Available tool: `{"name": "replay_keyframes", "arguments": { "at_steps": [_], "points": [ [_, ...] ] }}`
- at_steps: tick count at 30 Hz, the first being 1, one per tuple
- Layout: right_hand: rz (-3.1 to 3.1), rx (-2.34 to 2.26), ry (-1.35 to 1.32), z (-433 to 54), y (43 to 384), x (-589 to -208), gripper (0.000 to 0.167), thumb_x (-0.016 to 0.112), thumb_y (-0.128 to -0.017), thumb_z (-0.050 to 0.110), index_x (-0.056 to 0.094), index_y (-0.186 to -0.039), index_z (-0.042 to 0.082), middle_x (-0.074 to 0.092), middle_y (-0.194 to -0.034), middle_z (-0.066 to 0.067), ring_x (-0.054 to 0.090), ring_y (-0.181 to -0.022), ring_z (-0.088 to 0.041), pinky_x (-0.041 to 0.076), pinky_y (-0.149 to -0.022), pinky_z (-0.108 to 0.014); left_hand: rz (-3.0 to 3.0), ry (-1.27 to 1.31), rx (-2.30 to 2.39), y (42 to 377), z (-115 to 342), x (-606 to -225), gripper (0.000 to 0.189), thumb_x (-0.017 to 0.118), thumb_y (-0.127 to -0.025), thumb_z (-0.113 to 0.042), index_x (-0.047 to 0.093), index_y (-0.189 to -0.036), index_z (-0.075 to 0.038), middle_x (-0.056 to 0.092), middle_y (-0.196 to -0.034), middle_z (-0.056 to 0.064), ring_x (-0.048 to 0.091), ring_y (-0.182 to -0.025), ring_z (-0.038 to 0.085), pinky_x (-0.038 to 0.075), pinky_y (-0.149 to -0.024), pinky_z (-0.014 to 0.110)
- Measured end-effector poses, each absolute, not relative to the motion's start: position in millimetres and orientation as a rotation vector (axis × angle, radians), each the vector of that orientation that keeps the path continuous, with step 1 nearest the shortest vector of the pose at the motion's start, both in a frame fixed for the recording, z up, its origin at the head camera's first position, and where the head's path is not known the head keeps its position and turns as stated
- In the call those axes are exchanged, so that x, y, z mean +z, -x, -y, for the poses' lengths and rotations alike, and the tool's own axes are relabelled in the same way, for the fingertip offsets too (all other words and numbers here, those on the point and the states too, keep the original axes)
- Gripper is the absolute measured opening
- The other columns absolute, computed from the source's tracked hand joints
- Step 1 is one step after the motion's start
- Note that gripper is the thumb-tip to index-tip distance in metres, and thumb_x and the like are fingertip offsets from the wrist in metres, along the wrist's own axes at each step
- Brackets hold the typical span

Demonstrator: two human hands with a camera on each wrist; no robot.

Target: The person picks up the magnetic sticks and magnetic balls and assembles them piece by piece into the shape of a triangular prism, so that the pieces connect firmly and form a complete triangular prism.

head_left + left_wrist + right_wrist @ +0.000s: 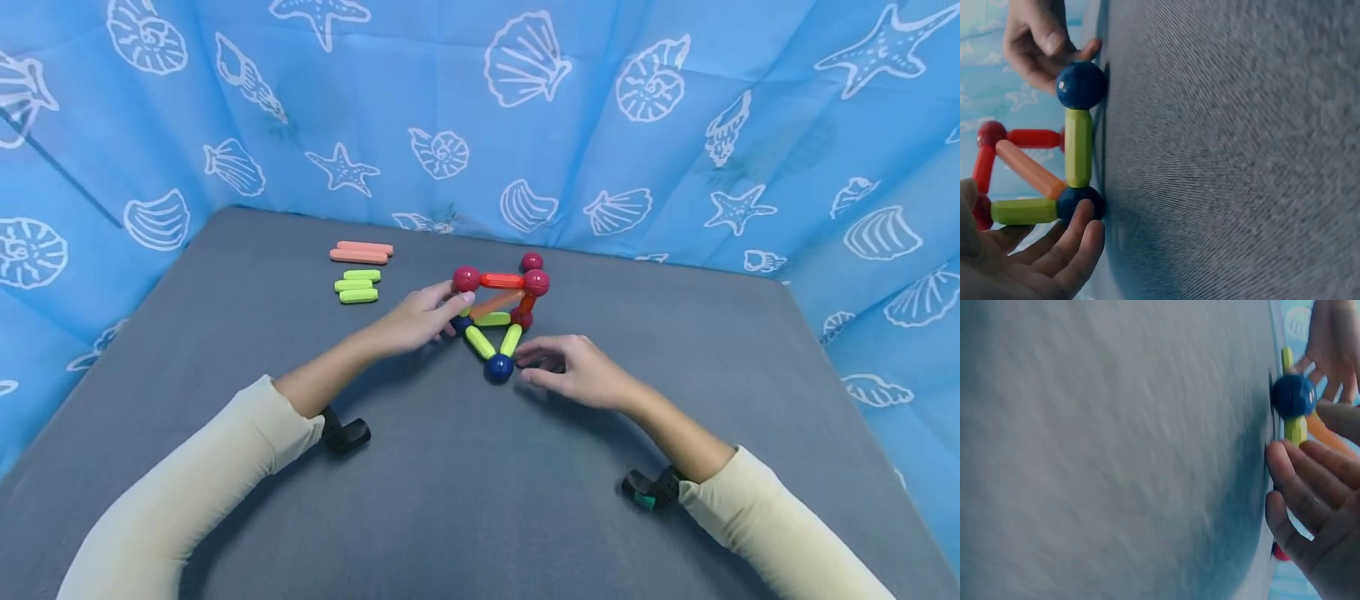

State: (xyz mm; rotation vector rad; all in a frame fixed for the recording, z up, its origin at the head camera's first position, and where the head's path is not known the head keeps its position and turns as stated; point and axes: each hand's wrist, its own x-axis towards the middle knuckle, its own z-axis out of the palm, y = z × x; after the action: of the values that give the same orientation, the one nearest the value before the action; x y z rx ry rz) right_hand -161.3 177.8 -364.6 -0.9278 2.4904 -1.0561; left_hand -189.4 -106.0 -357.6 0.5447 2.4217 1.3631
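Note:
A frame built of magnetic sticks and balls stands on the table's far middle. Its top has a red stick (502,281) between two dark red balls, the left one (467,279) beside my left thumb. Lime sticks form a triangle at its base, with a blue ball (498,367) at the front corner. An orange stick (1030,167) slants across one side. My left hand (416,321) holds the frame's left side, fingertips against the rear blue ball (1075,201). My right hand (581,371), fingers loosely bent, hovers beside the front blue ball and grips nothing.
To the left lie several loose lime sticks (358,295) and two salmon sticks (358,257). One more dark red ball (532,262) shows behind the frame's right corner. A blue shell-print curtain (480,108) hangs along the back and sides of the grey table (465,500).

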Motion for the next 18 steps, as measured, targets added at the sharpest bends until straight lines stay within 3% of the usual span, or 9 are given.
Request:
{"name": "replay_keyframes", "arguments": {
  "at_steps": [4, 9, 13, 18],
  "points": [
    [-2.609, -1.113, 0.804, -181.5, 176.1, -366.5, 0.04, 0.069, -0.094, 0.012, 0.059, -0.13, -0.002, 0.069, -0.117, -0.017, 0.069, -0.098, -0.027, 0.056, -0.083, -0.043, -2.424, -0.558, 1.382, 195.4, 104.8, -361.7, 0.054, 0.037, -0.106, -0.046, 0.047, -0.144, -0.009, 0.062, -0.124, 0.015, 0.067, -0.093, 0.028, 0.055, -0.079, 0.042],
    [-2.691, -1.119, 0.673, -179.2, 192.7, -368.6, 0.058, 0.07, -0.093, 0.012, 0.045, -0.144, 0.001, 0.057, -0.136, -0.023, 0.067, -0.099, -0.032, 0.055, -0.082, -0.046, -2.434, -0.599, 1.359, 198.6, 106.4, -364.4, 0.048, 0.053, -0.104, -0.031, 0.045, -0.144, -0.006, 0.059, -0.13, 0.017, 0.067, -0.088, 0.026, 0.055, -0.073, 0.038],
    [-2.642, -1.119, 0.713, -176.0, 199.8, -369.1, 0.063, 0.07, -0.092, 0.009, 0.041, -0.147, 0.0, 0.055, -0.138, -0.021, 0.066, -0.102, -0.033, 0.055, -0.08, -0.044, -2.47, -0.654, 1.322, 199.4, 106.8, -366.0, 0.051, 0.061, -0.099, -0.017, 0.043, -0.146, -0.006, 0.057, -0.133, 0.019, 0.064, -0.079, 0.027, 0.051, -0.064, 0.036],
    [-2.625, -1.13, 0.724, -172.9, 202.2, -369.8, 0.056, 0.068, -0.092, 0.007, 0.046, -0.143, -0.001, 0.059, -0.133, -0.02, 0.064, -0.108, -0.034, 0.054, -0.087, -0.047, -2.515, -0.677, 1.282, 201.7, 105.5, -368.2, 0.053, 0.062, -0.096, -0.001, 0.043, -0.146, -0.004, 0.057, -0.134, 0.019, 0.065, -0.09, 0.025, 0.054, -0.075, 0.036]
  ]
}}
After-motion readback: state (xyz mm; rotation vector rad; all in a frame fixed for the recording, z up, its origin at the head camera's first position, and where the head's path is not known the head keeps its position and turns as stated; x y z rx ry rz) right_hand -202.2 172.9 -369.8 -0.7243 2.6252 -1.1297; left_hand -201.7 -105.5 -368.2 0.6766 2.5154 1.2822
